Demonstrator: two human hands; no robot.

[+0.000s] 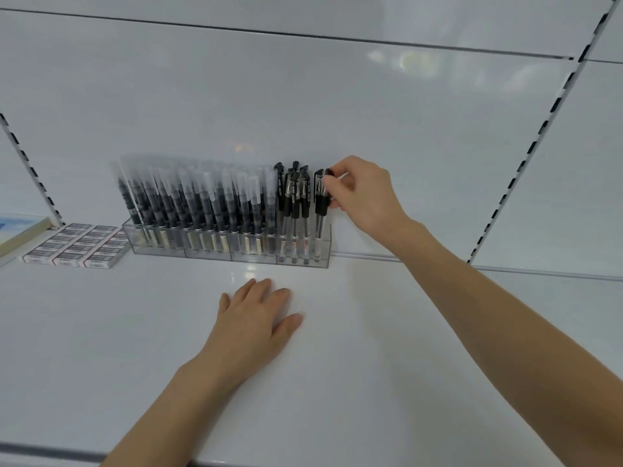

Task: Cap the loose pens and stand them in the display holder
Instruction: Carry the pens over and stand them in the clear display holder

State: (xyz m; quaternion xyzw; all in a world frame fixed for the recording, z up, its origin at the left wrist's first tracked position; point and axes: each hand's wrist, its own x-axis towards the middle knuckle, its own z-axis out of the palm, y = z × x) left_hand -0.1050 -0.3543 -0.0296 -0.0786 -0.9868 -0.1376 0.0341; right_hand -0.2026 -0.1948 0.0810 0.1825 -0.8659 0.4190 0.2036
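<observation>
A black-capped pen (322, 200) stands in the rightmost compartment of the display holder (209, 255), at the back edge of the shelf (337, 382). The right hand (365, 193) pinches its cap. The left hand (256, 318) rests flat in front of the holder, fingers straight and close together.

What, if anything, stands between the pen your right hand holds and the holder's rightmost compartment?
Nothing visible does. The right hand pinches the cap of a black pen whose lower end is already inside the rightmost compartment of the display holder, right of the other black pens.
</observation>
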